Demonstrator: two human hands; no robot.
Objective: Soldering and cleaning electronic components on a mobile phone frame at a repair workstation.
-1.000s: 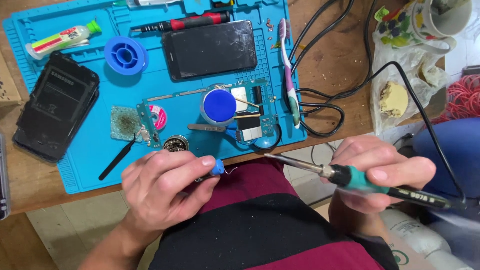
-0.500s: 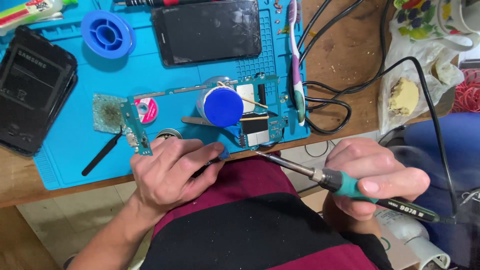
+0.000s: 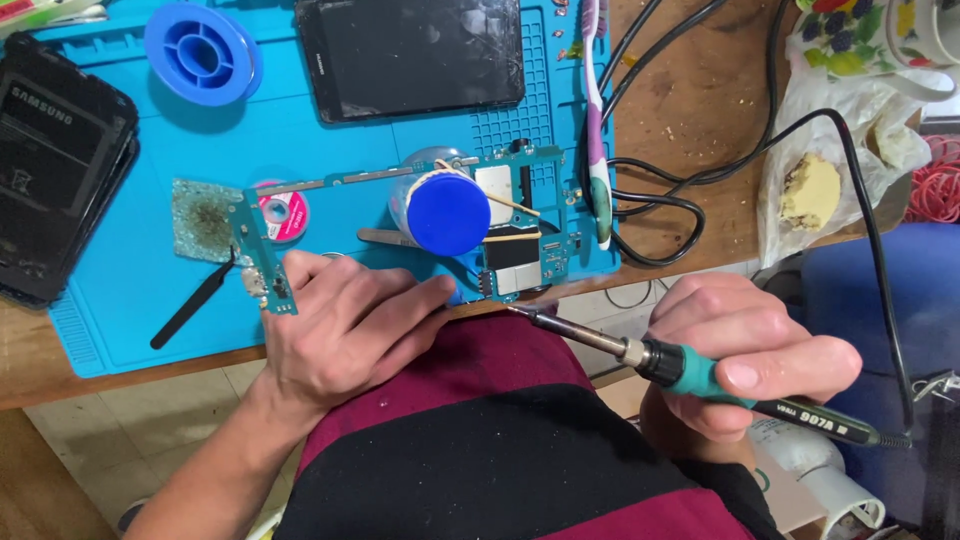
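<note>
Steadying the circuit board (image 3: 500,225) with a flat, empty left hand (image 3: 335,325), the person aims carefully. Right hand (image 3: 745,355) grips the soldering iron (image 3: 640,355) firmly; its tip should meet the board's edge lightly.

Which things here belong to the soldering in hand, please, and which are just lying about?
In use: soldering iron in right hand; circuit board under left hand.

Lying about: tablet, blue spool, toothbrush, black tweezers.

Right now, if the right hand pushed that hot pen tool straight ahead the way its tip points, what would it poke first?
Probably the circuit board. The right hand aims the soldering iron up and left, and its tip sits almost at the board's lower edge. Depth is hard to judge, so it could pass just under the table edge.
</note>
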